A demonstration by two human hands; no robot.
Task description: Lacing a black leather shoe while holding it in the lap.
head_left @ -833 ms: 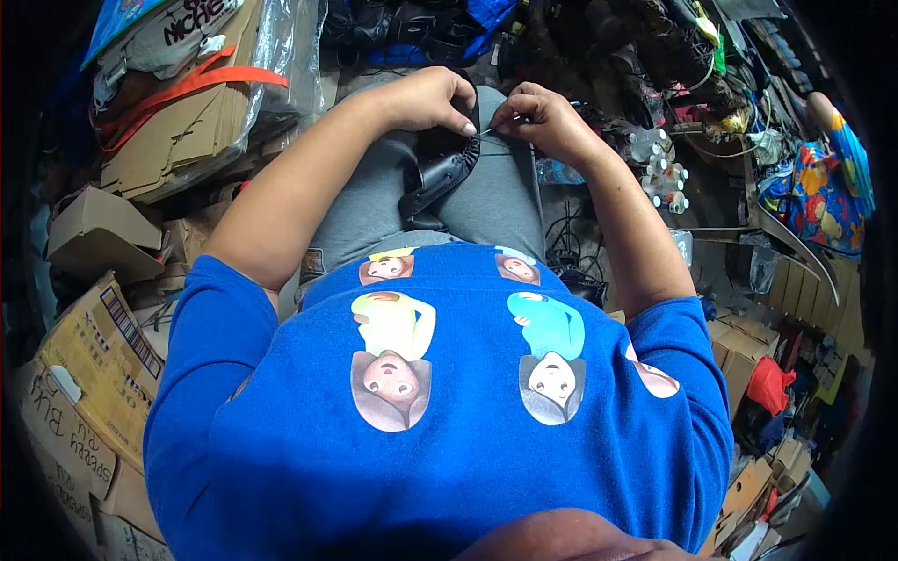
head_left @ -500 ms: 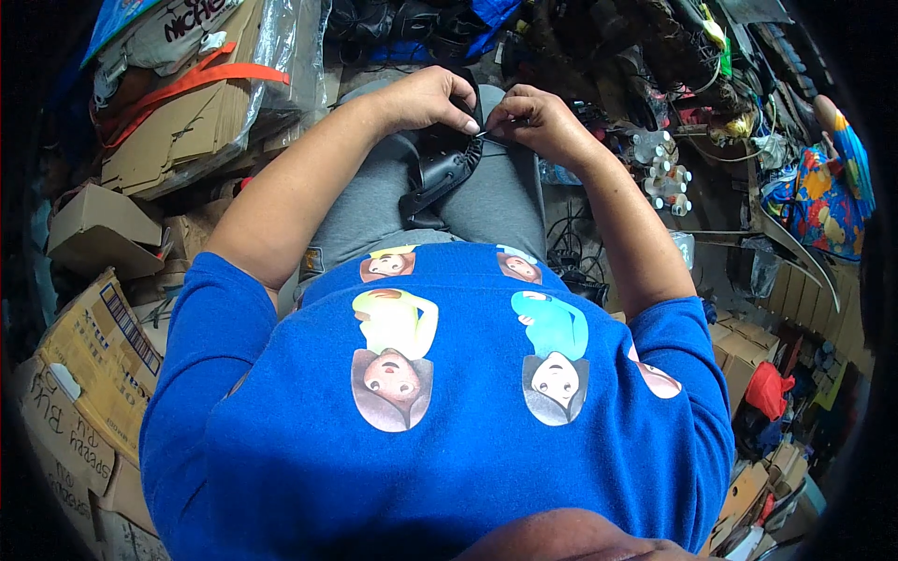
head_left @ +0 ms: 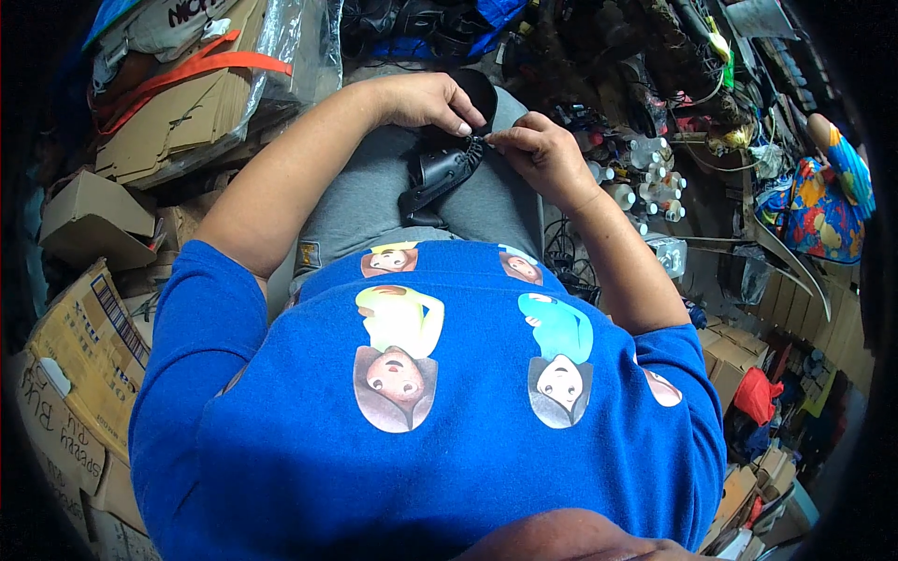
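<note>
On my lap lies a black leather shoe (head_left: 443, 172), its heel toward my body. A row of thick, raised stitches (head_left: 474, 150) runs across it between my hands. My left hand (head_left: 432, 101) grips the shoe's far part, thumb beside the stitches and fingers curled over the black edge. Close by on the right, my right hand (head_left: 544, 154) has its thumb and index finger pinched together at the end of the stitching. Whatever sits in that pinch is too small to make out. Grey trousers (head_left: 360, 192) lie under the shoe.
Flattened cardboard (head_left: 178, 126) in clear plastic and an open carton (head_left: 94, 224) stand at left. Several small bottles (head_left: 659, 182) are grouped to the right. Black shoes (head_left: 402, 23) lie beyond my knees. A curved strip (head_left: 795, 266) juts out at far right.
My right hand has shifted slightly right and lower, its fingers more closed. The left hand stays on the shoe, and more of the shoe's black far part shows. A thin bright sliver between the hands no longer shows.
</note>
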